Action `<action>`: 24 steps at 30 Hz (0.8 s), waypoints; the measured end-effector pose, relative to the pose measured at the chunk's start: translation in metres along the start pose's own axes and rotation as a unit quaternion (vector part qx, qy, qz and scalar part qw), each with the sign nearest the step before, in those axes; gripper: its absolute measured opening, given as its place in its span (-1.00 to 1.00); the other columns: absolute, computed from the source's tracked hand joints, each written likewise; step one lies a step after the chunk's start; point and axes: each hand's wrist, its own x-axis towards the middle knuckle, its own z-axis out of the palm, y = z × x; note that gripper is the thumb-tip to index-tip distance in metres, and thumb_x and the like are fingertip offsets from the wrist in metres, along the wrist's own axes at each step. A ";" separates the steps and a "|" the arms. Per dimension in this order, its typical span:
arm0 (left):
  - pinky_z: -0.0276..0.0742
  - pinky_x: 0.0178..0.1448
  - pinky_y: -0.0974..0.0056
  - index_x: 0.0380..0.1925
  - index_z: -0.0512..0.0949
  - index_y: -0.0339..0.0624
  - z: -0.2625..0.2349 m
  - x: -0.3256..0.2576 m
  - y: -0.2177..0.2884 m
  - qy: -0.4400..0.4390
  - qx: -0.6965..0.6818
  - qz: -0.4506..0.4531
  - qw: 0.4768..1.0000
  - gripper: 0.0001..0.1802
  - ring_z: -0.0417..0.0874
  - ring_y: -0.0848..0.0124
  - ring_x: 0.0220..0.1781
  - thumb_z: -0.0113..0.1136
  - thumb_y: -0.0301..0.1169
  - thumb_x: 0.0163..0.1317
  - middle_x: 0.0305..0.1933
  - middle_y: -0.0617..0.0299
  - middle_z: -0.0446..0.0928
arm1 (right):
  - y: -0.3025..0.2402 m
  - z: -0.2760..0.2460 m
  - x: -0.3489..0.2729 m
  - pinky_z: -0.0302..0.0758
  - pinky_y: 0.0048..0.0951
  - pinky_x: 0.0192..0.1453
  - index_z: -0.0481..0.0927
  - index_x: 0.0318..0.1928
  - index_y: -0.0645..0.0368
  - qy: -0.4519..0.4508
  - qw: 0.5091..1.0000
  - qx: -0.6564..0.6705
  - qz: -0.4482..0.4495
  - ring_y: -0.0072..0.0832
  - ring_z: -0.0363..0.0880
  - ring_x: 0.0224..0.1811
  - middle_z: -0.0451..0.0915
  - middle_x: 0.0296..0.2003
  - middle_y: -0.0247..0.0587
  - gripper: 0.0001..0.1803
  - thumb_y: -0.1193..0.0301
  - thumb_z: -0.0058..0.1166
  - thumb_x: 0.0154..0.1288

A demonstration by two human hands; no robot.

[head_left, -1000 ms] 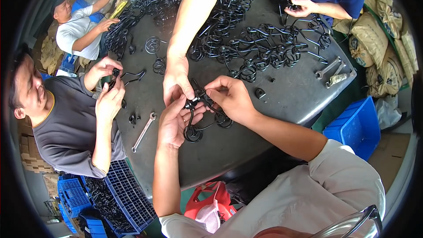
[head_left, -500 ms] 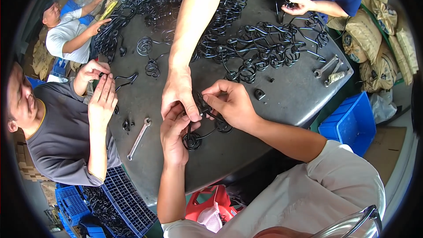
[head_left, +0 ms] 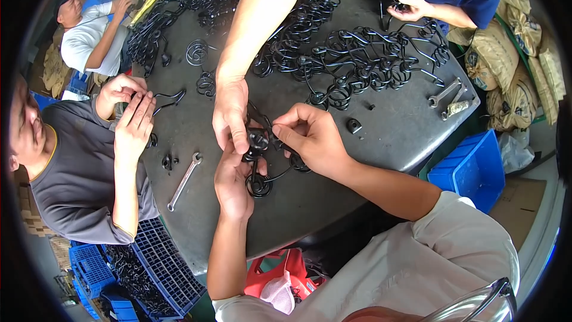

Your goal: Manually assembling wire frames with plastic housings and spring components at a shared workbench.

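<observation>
My left hand (head_left: 233, 182) is closed around a black coiled wire piece (head_left: 258, 188), whose loops hang below the fingers. A black fitting (head_left: 257, 139) shows just above my fingertips. Facing it, my right hand (head_left: 313, 137) pinches a black part of what looks like the same piece; my fingers partly hide it. Another person's hand (head_left: 231, 116) reaches in from the far side, thumb by the fitting and almost touching my left fingers. Whether that hand grips the fitting I cannot tell.
The dark table (head_left: 196, 226) bears a pile of black coiled wire pieces (head_left: 357, 62), a wrench (head_left: 185, 182) at left, more wrenches (head_left: 447, 95) at right, and a small black clip (head_left: 354, 126). Co-workers stand left and far. A blue bin (head_left: 471, 170) and sacks (head_left: 491, 53) are at right.
The other person's hand has shifted slightly left, uncovering the black fitting between our hands. My hands keep nearly the same place. The far-left co-worker has raised their hands.
</observation>
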 end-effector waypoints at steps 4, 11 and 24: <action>0.44 -0.19 0.37 0.14 0.43 -0.28 0.001 0.001 0.000 -0.013 0.003 -0.001 1.000 -0.58 0.49 0.48 -0.22 -0.04 -0.23 0.41 -0.02 0.25 0.50 | -0.001 -0.002 0.003 0.51 -0.60 -0.46 0.59 -0.24 0.31 0.012 1.000 -0.003 0.023 -0.68 0.58 -0.52 0.65 -0.43 -0.30 -0.93 0.56 0.19 0.42; 0.44 -0.18 0.36 0.11 0.44 -0.29 0.000 -0.001 -0.002 -0.007 -0.010 0.010 1.000 -0.59 0.50 0.45 -0.22 0.03 -0.26 0.38 -0.04 0.24 0.50 | -0.003 -0.002 0.006 0.53 -0.58 -0.46 0.63 -0.24 0.34 0.005 0.999 -0.010 0.036 -0.65 0.60 -0.52 0.66 -0.44 -0.27 -0.92 0.55 0.21 0.40; 0.47 -0.18 0.37 0.12 0.41 -0.28 0.007 -0.004 0.001 0.020 0.005 0.008 1.000 -0.60 0.51 0.47 -0.27 0.08 -0.28 0.38 -0.03 0.22 0.49 | -0.001 -0.002 0.006 0.49 -0.57 -0.51 0.66 -0.24 0.36 0.002 1.000 0.006 0.020 -0.67 0.58 -0.56 0.67 -0.47 -0.28 -0.91 0.55 0.21 0.39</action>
